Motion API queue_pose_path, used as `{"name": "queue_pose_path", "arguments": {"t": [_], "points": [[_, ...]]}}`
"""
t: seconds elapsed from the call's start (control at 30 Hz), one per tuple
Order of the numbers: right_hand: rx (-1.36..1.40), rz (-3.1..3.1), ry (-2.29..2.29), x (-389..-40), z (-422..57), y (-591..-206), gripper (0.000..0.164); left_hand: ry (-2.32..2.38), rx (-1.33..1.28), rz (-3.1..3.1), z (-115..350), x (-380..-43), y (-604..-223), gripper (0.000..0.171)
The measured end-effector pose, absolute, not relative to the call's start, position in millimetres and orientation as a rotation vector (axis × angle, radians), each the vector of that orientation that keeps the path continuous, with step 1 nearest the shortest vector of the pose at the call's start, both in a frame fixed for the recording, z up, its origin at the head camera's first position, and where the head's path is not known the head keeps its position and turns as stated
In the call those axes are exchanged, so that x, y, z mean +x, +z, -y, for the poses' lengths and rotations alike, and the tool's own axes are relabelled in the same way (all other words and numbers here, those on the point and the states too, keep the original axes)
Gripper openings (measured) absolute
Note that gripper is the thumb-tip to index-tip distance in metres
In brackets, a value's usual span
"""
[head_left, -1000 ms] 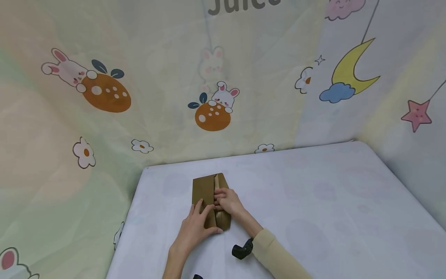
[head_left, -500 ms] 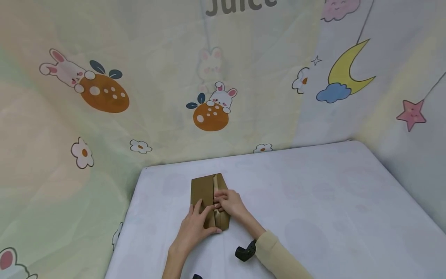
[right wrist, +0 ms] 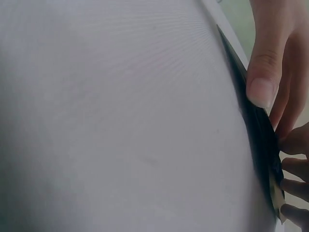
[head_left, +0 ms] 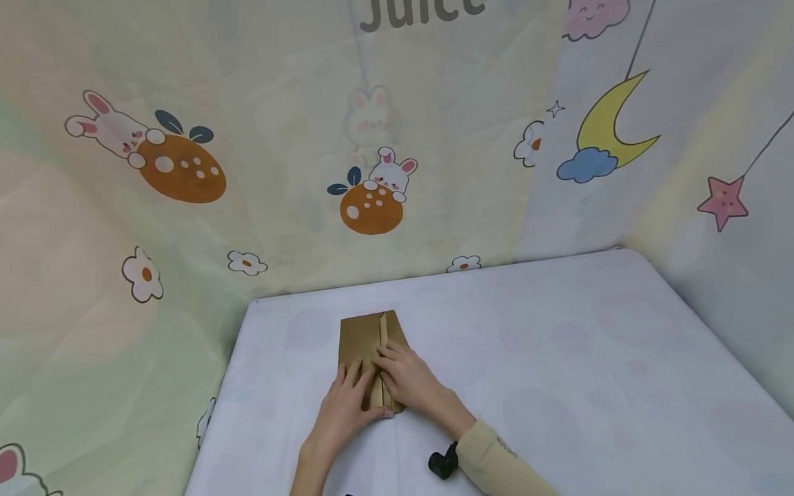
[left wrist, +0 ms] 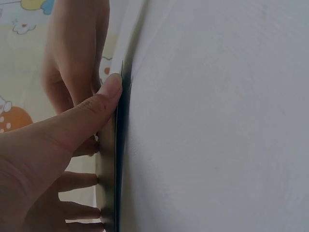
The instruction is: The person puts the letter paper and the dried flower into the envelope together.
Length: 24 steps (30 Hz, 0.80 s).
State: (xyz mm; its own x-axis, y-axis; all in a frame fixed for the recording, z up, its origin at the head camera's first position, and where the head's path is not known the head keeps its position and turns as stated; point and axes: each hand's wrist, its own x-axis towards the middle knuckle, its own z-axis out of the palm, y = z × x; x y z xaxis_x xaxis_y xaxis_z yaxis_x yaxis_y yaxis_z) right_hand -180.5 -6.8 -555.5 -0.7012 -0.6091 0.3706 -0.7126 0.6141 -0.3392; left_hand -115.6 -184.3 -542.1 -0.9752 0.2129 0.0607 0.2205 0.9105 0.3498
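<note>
A flat, gold-brown folded packet lies on the white-covered table, a lengthwise seam and narrow flap on its right side; I cannot tell exactly what it is. My left hand rests on its near left part with fingers spread, and the thumb lies along the near edge in the left wrist view. My right hand lies over the flap, fingers reaching across the seam close to the left fingertips. In the right wrist view, the right fingertips touch the packet's upper face, and its dark edge stands slightly off the cloth.
White cloth with faint round patches covers the table. Behind it hangs a printed curtain with rabbits, oranges and a moon. A black wrist camera sits by the right sleeve.
My right hand has gone from curled fingertips at the packet's seam to lying flatter across the flap, which now looks smoother and lower. The left hand has stayed almost in place.
</note>
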Motion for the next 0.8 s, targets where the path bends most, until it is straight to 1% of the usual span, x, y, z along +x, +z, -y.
{"name": "queue_pose_path", "arguments": {"t": [0.27, 0.63, 0.8], "points": [[1.112, 2.664, 0.682, -177, 3, -558, 0.032, -0.452, -0.468, 2.962, 184, -115, -547, 0.067], [1.146, 2.678, 0.664, -177, 0, -557, 0.034, -0.421, -0.459, 2.966, 183, -115, -549, 0.069], [1.130, 2.706, 0.756, -180, -4, -553, 0.033, -0.473, -0.462, 2.948, 180, -116, -549, 0.067]]}}
